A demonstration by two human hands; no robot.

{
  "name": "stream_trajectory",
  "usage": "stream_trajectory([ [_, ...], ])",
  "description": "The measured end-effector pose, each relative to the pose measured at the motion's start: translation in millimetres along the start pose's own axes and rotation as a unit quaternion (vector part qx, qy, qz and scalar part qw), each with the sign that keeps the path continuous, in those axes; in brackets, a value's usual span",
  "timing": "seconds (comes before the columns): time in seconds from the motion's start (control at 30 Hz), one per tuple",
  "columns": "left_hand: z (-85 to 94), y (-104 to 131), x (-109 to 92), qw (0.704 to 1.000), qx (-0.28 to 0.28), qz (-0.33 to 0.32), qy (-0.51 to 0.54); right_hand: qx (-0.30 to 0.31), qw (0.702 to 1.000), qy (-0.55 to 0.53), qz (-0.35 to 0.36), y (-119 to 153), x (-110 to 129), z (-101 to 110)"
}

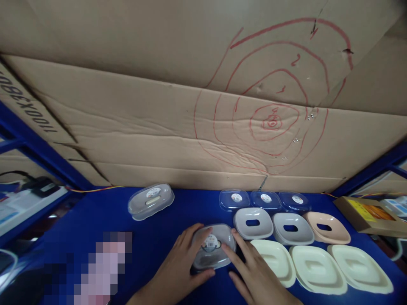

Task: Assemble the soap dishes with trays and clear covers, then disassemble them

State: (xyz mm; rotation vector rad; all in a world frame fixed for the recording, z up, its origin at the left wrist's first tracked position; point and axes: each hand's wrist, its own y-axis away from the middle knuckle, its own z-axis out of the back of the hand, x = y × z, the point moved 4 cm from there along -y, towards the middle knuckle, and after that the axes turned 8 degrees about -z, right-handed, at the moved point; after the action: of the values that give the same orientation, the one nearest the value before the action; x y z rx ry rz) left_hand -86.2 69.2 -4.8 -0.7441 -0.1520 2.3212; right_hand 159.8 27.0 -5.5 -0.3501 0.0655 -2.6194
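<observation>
A grey soap dish [219, 259] with a clear lid and a round white label lies on the blue tabletop in front of me. My left hand [181, 264] wraps round its left side, with fingers over the far edge and lid and the thumb at the near edge. My right hand [254, 271] grips it from the right, one finger on the lid near the label and another at the far right corner. A similar lidded soap dish [151, 201] sits at the back left, apart from both hands. Beside my right hand is a cream tray [276, 260], partly covered by that hand.
Right of my hands are clear lids [235, 200], slotted grey inserts [253, 222], a peach insert [327, 228] and more cream trays [318, 269]. A cardboard box [372, 216] stands far right. A cardboard sheet [143, 123] with red rings rises behind. Someone's pixelated arm [100, 271] shows lower left.
</observation>
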Motion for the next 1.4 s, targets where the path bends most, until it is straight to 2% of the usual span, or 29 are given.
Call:
stream_trajectory([
  [0.27, -3.7, 2.1, 1.9, 1.000, -0.003, 0.002, 0.003, -0.002, 1.000, -0.002, -0.004, 0.6, 0.2, 0.4],
  [0.6, -1.3, 0.2, 0.2, 1.000, 0.005, -0.004, 0.001, -0.006, 1.000, 0.012, 0.010, -1.4, 4.3, 12.1],
  [1.03, 0.7, 0.0, -1.0, 1.000, 0.008, -0.018, 0.000, -0.001, 1.000, 0.001, 0.005, -0.1, 2.8, 9.6],
  [1.4, -2.4, 2.4, 0.5, 1.000, -0.013, -0.020, -0.009, -0.003, 1.000, 0.006, 0.007, 1.2, 3.2, 11.9],
])
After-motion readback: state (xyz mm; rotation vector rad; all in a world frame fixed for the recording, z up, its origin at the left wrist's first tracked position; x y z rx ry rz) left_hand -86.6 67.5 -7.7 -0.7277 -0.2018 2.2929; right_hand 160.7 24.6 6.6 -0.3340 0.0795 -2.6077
